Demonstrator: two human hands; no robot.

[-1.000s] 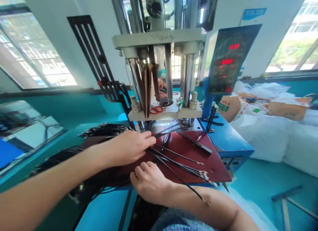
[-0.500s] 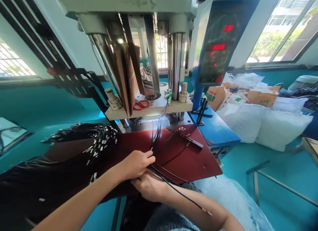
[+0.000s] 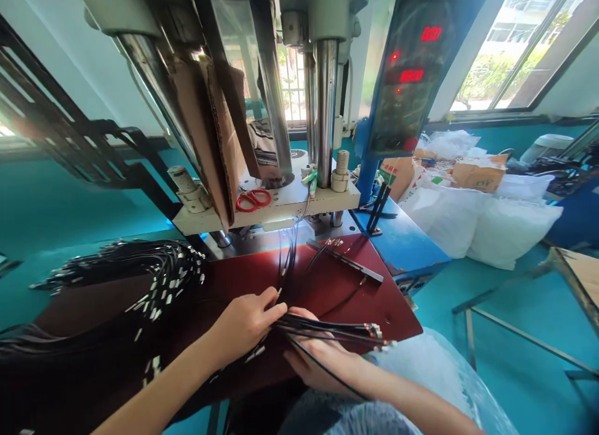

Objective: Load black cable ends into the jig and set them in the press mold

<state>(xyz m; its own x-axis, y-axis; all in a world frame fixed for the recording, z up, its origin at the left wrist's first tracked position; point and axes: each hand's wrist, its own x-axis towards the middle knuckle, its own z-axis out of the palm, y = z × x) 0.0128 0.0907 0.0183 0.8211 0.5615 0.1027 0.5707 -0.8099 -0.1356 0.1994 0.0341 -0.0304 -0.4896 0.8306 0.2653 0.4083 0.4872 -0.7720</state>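
- My left hand (image 3: 246,327) enters from the lower left, forearm slanting up and inward, back of the hand upward; its fingers (image 3: 268,296) are bent, the index and thumb nearly together in a pinch on the left part of the cable bundle (image 3: 339,331).
- My right hand (image 3: 322,355) enters from the lower right, forearm angled up to the left; it is cupped about the bundle, with the black cables lying across it. How tightly it closes is hidden.
- The bundle lies between and over my hands, above the near edge of the red-brown worktop (image 3: 394,313); its terminal-tipped ends point right, and one cable slants down along my right wrist.
- Just beyond my left fingertips, thin dark strands (image 3: 289,257) rise toward the press (image 3: 299,204).
- To the left lies a large heap of black cables (image 3: 159,269) with pale ends.
- Right of the strands, a narrow metal bar (image 3: 360,266) lies aslant on the worktop.
- Red-handled scissors (image 3: 253,193) rest on the press's pale plate.
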